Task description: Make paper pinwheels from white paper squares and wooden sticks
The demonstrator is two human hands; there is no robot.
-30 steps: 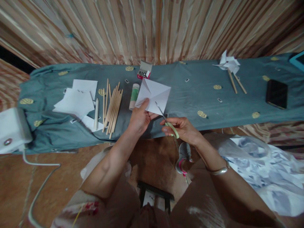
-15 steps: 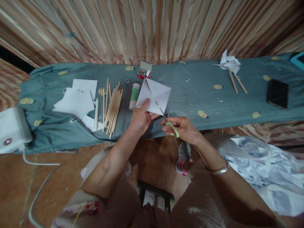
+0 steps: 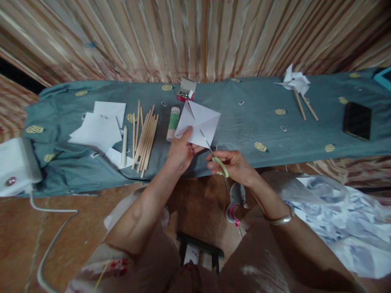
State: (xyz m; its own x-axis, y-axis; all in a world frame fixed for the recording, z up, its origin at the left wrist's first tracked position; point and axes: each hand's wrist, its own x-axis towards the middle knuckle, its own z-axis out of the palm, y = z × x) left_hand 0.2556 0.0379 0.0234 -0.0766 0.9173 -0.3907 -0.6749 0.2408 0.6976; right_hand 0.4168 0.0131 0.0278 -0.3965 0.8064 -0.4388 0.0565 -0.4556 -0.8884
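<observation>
A square sheet of white paper (image 3: 203, 116), creased along its diagonals and slit in from some corners, is pinched in my left hand (image 3: 181, 154), thumb on top and fingers beneath. My right hand (image 3: 235, 166) is closed on green-handled scissors (image 3: 220, 167). Their blades lie across the paper near its lower right corner, the tip pointing toward the centre. Just left of the paper stands a green-and-white tube (image 3: 173, 124), perhaps a glue stick. Beyond the paper's top corner sits an open small red box (image 3: 185, 94) of tiny metallic pieces.
Wooden sticks (image 3: 146, 140), a white stick-like tool (image 3: 124, 146) and white paper sheets (image 3: 97, 132) lie to the left. On the right are paper pinwheels (image 3: 295, 83) on sticks and a black phone (image 3: 357, 121). A bag of paper scraps (image 3: 345, 215) stands below the table.
The scissors' handles have shifted very slightly in my right hand, looking a little closer together. The paper and my left hand stay where they were.
</observation>
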